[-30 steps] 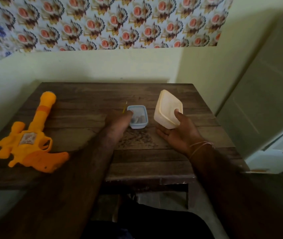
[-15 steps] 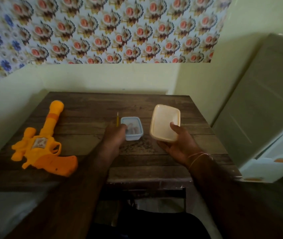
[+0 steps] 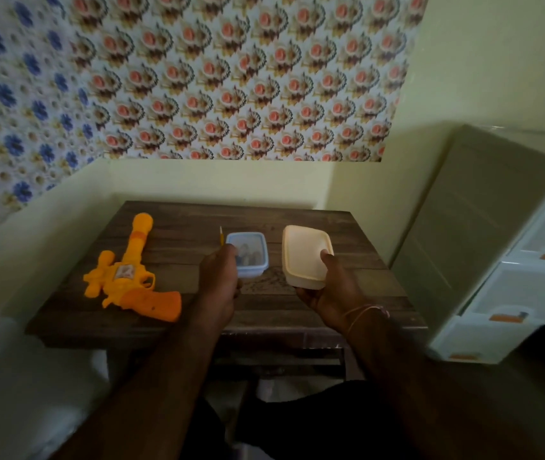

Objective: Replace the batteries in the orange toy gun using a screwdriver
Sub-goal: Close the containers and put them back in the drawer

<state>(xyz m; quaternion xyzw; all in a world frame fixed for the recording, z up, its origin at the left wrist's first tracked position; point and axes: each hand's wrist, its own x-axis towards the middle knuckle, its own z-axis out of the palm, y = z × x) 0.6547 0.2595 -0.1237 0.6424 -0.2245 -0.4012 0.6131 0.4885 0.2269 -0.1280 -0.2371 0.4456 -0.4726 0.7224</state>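
Observation:
The orange toy gun [image 3: 131, 273] lies on the left side of the small wooden table [image 3: 297, 214], barrel pointing away from me. A small pale-blue plastic box [image 3: 249, 254] with small items inside sits mid-table. My left hand [image 3: 219, 277] is at the box's near-left corner and holds a thin yellow-handled screwdriver [image 3: 221, 235] whose tip sticks up behind the hand. My right hand [image 3: 330, 287] grips a cream plastic lid [image 3: 306, 254], thumb on top, tilted just right of the box.
A white drawer unit with orange handles [image 3: 510, 293] stands close to the table's right side. Yellow walls enclose the table's far and left edges. My legs are below the table's near edge.
The camera has tilted up and back, so the table looks smaller and lower. My left hand has drawn back slightly from the box with the screwdriver. The lid has tilted flatter.

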